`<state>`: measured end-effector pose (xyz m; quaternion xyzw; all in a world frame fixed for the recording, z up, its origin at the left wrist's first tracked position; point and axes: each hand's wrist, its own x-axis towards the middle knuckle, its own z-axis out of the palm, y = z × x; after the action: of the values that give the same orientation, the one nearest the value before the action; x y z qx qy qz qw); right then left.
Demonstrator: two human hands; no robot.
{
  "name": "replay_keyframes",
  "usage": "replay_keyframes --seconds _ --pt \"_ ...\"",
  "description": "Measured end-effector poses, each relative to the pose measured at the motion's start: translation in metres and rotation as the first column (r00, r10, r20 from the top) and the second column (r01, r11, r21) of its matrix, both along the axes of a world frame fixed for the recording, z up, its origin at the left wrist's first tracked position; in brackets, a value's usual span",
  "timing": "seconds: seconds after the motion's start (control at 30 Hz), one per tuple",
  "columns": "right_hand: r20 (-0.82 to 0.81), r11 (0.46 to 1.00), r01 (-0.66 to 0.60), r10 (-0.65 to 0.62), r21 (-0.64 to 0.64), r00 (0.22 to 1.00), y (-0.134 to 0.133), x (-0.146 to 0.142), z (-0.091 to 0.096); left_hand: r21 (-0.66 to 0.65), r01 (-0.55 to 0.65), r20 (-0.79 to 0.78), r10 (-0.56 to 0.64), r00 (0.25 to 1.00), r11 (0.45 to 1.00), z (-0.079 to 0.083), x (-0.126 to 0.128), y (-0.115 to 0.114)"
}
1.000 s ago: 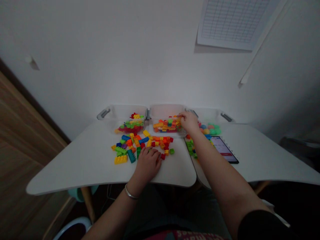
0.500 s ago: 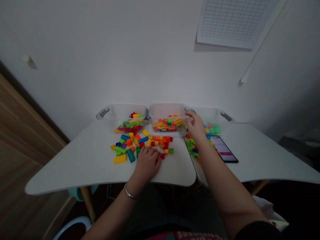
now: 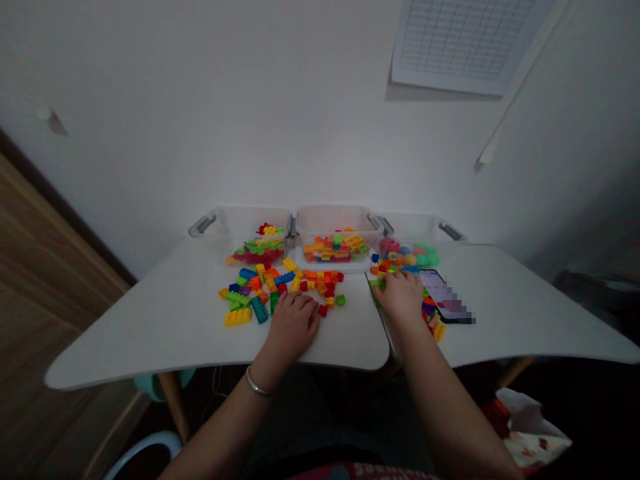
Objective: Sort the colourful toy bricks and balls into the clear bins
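Left hand (image 3: 293,327) curled at edge of plastic bricks (image 3: 280,283), lower middle. Right hand (image 3: 403,298) bent over brick pile (image 3: 383,267), beside phone (image 3: 443,293). Cannot tell if either hand grips.

The person's bare left hand (image 3: 293,327), wearing a thin silver bangle (image 3: 257,386) at the wrist, lies palm-down with fingers curled, near the front edge of the white tabletop (image 3: 345,350). The right hand (image 3: 400,297) is also palm-down and curled, farther forward, both forearms angling inward.
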<state>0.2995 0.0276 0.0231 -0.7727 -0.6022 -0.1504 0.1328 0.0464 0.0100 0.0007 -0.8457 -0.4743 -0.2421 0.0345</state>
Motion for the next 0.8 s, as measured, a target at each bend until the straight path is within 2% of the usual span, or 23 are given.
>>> replay_keyframes --seconds 0.17,0.43,0.5,0.57,0.7,0.8 --pt "0.021 1.000 0.004 -0.005 0.010 1.000 -0.001 -0.009 -0.008 -0.007 -0.005 -0.013 0.005 1.000 1.000 0.001 0.000 0.000" --pt "-0.041 0.997 0.046 -0.043 0.066 0.998 0.004 -0.009 -0.006 -0.021 -0.006 -0.029 0.006 1.000 1.000 0.003 0.000 -0.001" --pt "-0.066 0.997 -0.001 0.006 0.078 0.998 0.005 -0.009 -0.006 -0.023 -0.007 -0.027 0.006 1.000 1.000 0.003 0.000 -0.001" --pt "-0.087 0.991 -0.105 0.112 0.077 0.990 0.005 -0.010 -0.005 -0.023 -0.010 -0.022 0.009 1.000 1.000 0.003 0.000 -0.001" --pt "-0.146 0.948 -0.309 0.317 0.077 0.937 0.004 -0.017 -0.005 0.000 0.000 -0.008 0.000 1.000 1.000 0.001 0.000 -0.001" --pt "-0.333 0.937 -0.332 0.349 0.110 0.876 0.005 -0.025 -0.009 0.010 0.005 0.002 -0.005 1.000 1.000 0.001 0.000 -0.001"
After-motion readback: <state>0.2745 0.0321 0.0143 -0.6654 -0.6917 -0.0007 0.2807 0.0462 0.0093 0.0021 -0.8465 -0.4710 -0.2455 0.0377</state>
